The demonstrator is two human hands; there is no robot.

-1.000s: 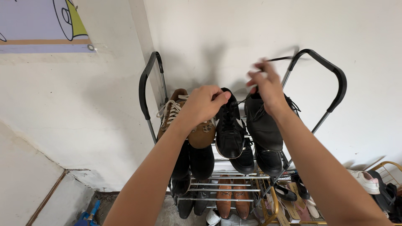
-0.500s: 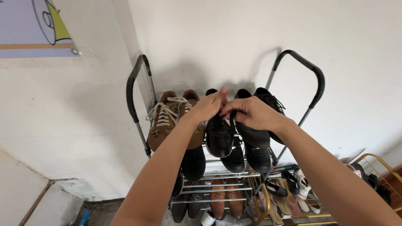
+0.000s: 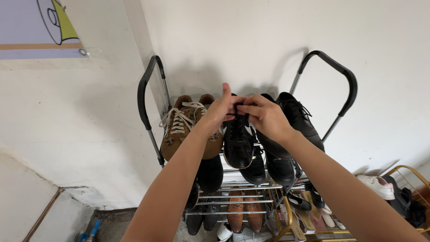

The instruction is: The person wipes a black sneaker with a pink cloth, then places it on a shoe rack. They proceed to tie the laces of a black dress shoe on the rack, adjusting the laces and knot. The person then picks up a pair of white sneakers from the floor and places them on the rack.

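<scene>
Both forearms reach up to the shoe rack [image 3: 152, 85]. The left hand [image 3: 220, 110] and right hand [image 3: 264, 115] meet, fingers [image 3: 242, 109] pinched together on the black shoe [image 3: 238, 141]'s lace, directly above it on the top shelf. Left of them sit brown sneakers [image 3: 181, 127]; right, another black shoe [image 3: 298, 118].

Brown sneakers [image 3: 186, 130] on rack [image 3: 150, 94]; perhaps sandals [image 3: 313, 219] lower right.

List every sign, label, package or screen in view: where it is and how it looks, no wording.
Poster: on the white wall at upper left, cut off by the frame; pale lavender sheet with a tan band and a black-outlined yellow-green drawing.
No packages, labels or screens show.
</scene>
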